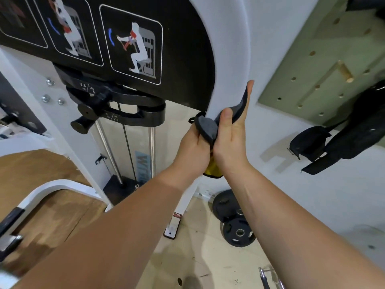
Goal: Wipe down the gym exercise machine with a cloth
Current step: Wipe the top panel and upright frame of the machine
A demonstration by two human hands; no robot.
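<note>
The gym machine has a curved white frame post (227, 49) beside a black panel (183, 59) printed with exercise diagrams. A grey cloth (206, 130) with a yellow underside is wrapped around the lower part of that post. My left hand (192, 149) grips the cloth from the left, fingers curled round it. My right hand (233, 130) presses the cloth against the post from the right, fingers stretched upward along the post and thumb laid over the cloth. Both hands meet at the post, at mid-frame.
A black weight-selector lever (116, 109) and guide rods (125, 147) sit left of the post. Weight plates (235, 222) lie on the floor by the machine's foot. A green pegboard (325, 65) and black straps (337, 142) hang on the wall at right. A wooden platform (41, 184) is at left.
</note>
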